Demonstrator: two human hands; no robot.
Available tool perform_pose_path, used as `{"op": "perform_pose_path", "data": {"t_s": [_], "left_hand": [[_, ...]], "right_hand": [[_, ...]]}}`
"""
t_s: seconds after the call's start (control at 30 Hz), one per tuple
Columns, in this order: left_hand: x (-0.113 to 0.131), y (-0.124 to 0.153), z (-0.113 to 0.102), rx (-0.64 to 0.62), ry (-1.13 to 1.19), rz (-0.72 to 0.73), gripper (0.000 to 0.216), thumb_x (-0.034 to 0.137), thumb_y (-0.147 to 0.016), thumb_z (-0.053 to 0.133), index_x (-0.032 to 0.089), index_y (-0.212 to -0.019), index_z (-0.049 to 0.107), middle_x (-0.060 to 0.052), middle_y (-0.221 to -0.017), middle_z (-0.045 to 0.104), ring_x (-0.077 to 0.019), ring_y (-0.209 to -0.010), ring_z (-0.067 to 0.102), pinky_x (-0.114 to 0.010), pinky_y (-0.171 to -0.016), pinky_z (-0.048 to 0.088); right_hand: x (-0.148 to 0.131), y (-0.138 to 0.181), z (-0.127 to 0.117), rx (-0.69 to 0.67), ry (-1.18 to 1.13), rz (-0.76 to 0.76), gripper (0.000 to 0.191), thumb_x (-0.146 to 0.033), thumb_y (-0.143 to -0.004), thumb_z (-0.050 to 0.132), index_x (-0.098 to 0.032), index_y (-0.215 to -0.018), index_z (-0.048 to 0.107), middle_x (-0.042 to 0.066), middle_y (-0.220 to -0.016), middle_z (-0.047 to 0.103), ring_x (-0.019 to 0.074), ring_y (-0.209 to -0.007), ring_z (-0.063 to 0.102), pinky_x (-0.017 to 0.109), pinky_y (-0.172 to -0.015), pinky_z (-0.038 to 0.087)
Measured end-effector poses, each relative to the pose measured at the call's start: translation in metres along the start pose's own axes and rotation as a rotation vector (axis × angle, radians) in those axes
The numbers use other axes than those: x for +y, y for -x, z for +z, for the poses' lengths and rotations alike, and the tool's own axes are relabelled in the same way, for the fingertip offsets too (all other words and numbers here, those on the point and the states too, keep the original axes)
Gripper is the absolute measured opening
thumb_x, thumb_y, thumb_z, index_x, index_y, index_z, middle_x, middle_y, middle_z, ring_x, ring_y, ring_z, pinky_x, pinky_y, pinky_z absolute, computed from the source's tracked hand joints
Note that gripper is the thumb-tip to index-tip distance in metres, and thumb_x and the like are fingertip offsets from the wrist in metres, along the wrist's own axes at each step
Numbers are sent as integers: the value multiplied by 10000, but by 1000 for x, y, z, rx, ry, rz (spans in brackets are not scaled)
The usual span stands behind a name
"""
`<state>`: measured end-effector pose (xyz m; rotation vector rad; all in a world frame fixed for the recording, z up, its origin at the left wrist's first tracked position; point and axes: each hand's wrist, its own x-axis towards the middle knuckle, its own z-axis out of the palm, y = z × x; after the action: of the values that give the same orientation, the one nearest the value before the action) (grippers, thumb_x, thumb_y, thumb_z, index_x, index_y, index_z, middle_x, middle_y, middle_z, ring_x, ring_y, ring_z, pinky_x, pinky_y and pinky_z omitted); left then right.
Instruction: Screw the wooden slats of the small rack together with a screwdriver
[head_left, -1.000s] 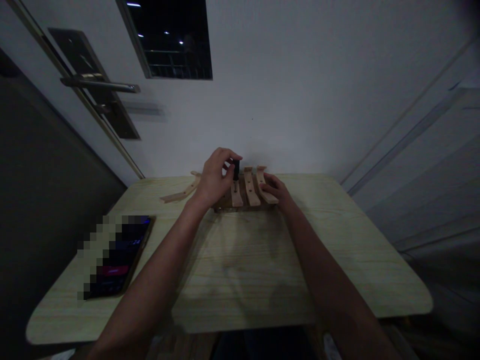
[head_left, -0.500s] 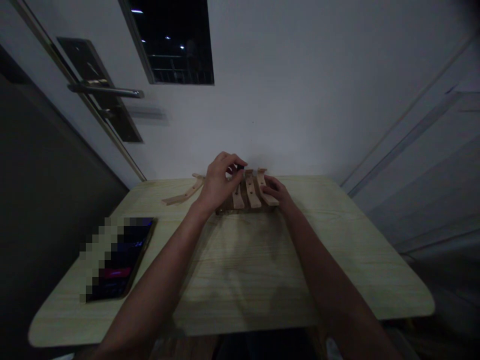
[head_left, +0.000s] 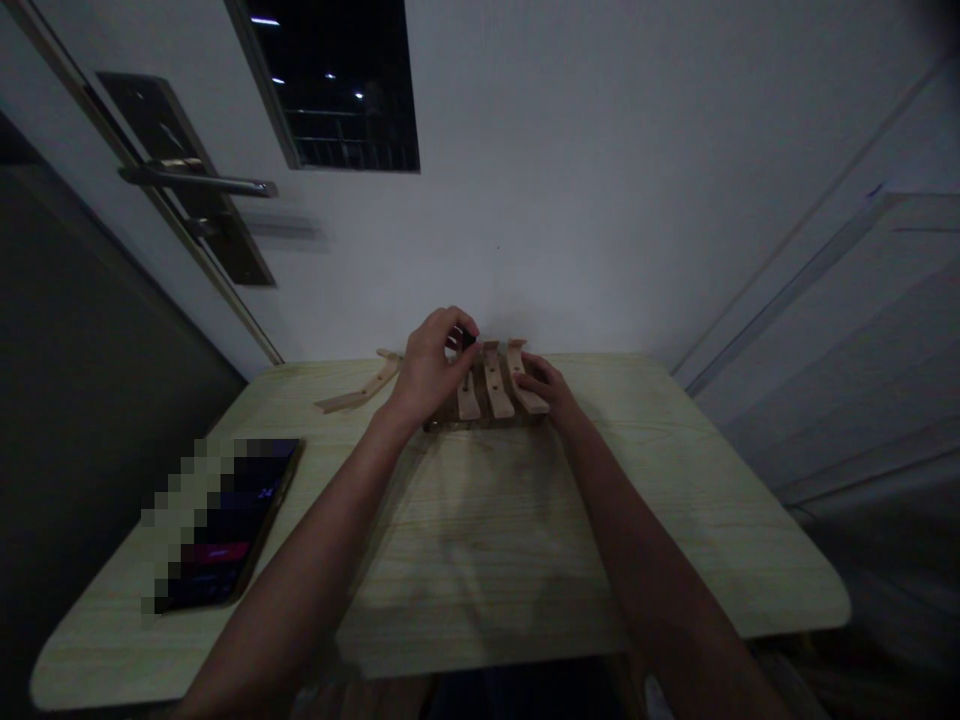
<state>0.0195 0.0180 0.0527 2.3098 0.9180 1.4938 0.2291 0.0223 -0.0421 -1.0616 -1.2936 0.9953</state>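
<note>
My left hand (head_left: 429, 368) is closed in a pinch around the dark handle of what looks like a small screwdriver (head_left: 469, 338). Its thin shaft points down at the leftmost visible curved wooden strip (head_left: 469, 402). Two more such strips, a middle wooden strip (head_left: 498, 393) and a right wooden strip (head_left: 529, 397), lie across a brown base (head_left: 484, 424), with small holes or dark screw heads in them. My right hand (head_left: 551, 392) grips the right end of this piece, fingers over the right strip and base. The left part of the base is hidden behind my left hand.
A loose bent wooden strip (head_left: 360, 396) lies left of my left hand on the pale wood-grain table (head_left: 480, 560). Nearer me on the left is a phone (head_left: 247, 515) with its screen lit. Behind the table stands a white door with a metal handle (head_left: 202, 182).
The whole view has shifted slightly. My left fingers have turned a little around the dark handle; my right hand stays on the right end of the piece.
</note>
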Motion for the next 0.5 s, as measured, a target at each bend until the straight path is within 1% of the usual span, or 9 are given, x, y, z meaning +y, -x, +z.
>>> {"op": "perform_pose_path", "data": {"t_s": [0.07,0.13,0.2,0.27,0.33,0.4,0.47,0.5], "left_hand": [[-2,0,0,3,10,-6,139,103,-785,576,191,-885,537,-9,-873,597,-110,-750,595,-251,-694,534],[-3,1,0,-1,28,-2,216,84,-796,536,199,-979,522,-24,-926,621,-125,-810,618,-279,-753,543],[-3,2,-1,-21,45,3,292,63,-803,498,202,-1060,508,-39,-978,639,-139,-876,635,-311,-820,541],[-1,2,-2,-60,46,2,320,41,-801,465,195,-1074,530,-44,-982,649,-146,-898,643,-324,-853,538],[1,2,-3,-87,37,4,322,31,-795,451,187,-1047,577,-45,-981,653,-145,-903,641,-318,-856,542],[4,2,-3,-76,44,19,296,54,-808,472,189,-1026,620,-51,-1029,644,-149,-955,627,-299,-837,548],[6,1,-4,-34,34,25,215,125,-821,550,198,-992,657,-59,-1067,614,-158,-992,605,-274,-788,554],[7,0,-4,-9,17,21,174,171,-813,602,200,-969,672,-60,-1055,597,-159,-977,599,-260,-749,553]], "right_hand": [[0,0,0,15,-5,-3,567,-473,-600,738,-230,-1099,622,77,-1189,655,273,-1137,578,463,-1022,418],[1,0,1,17,-25,3,560,-456,-601,741,-222,-1097,624,81,-1186,656,276,-1141,578,465,-1026,415],[1,0,1,19,-47,14,560,-440,-592,749,-213,-1089,626,85,-1177,659,282,-1135,584,468,-1026,414],[3,-1,2,29,-59,15,561,-433,-577,757,-211,-1076,629,82,-1161,665,284,-1120,592,472,-1024,414],[5,-2,2,40,-57,5,565,-439,-574,755,-218,-1078,629,74,-1159,667,281,-1111,595,474,-1022,414],[8,-3,1,47,-52,-2,579,-452,-574,751,-221,-1091,629,73,-1170,663,279,-1112,592,471,-1017,419],[9,-3,0,42,-53,-7,590,-462,-573,748,-221,-1099,632,76,-1179,659,281,-1124,585,465,-1015,422],[9,-3,0,37,-53,-6,590,-461,-571,749,-221,-1098,634,76,-1177,660,281,-1126,583,462,-1014,424]]}}
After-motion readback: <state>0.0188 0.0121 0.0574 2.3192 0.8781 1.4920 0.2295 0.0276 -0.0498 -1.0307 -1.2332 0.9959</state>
